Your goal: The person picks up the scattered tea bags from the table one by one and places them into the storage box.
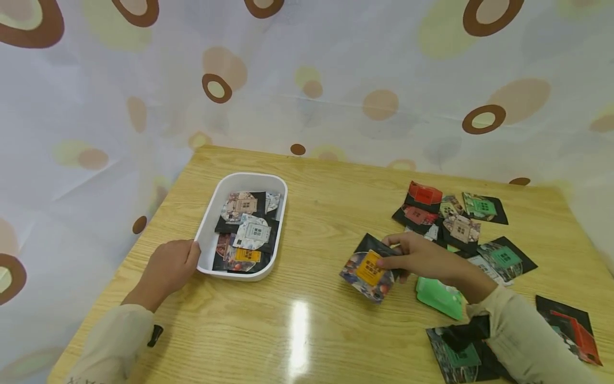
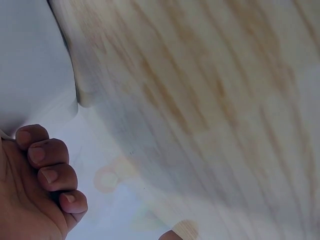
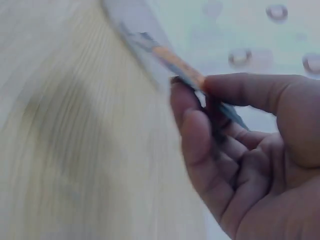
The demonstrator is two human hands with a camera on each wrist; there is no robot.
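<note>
Between the thumb and fingers of my right hand point(image 1: 424, 258) is a small flat packet point(image 1: 362, 277) with a yellow-orange label and dark edges, held over the middle of the table. The right wrist view shows this packet point(image 3: 175, 65) edge-on, pinched at one side. On the left, my left hand point(image 1: 172, 266) grips the near left corner of a white bin point(image 1: 284, 202), its thumb at the rim. Curled fingers point(image 2: 52, 160) show beside the bin's wall in the left wrist view. Inside the bin lie several packets, among them a white-labelled packet point(image 1: 256, 232) on top.
A loose pile of packets, including a red packet point(image 1: 424, 194) and a green-labelled packet point(image 1: 507, 257), lies right of centre. A bright green packet point(image 1: 438, 296) lies under the right forearm. More packets point(image 1: 455, 357) lie nearer. A patterned cloth point(image 1: 345, 80) hangs behind the wooden table point(image 1: 230, 330).
</note>
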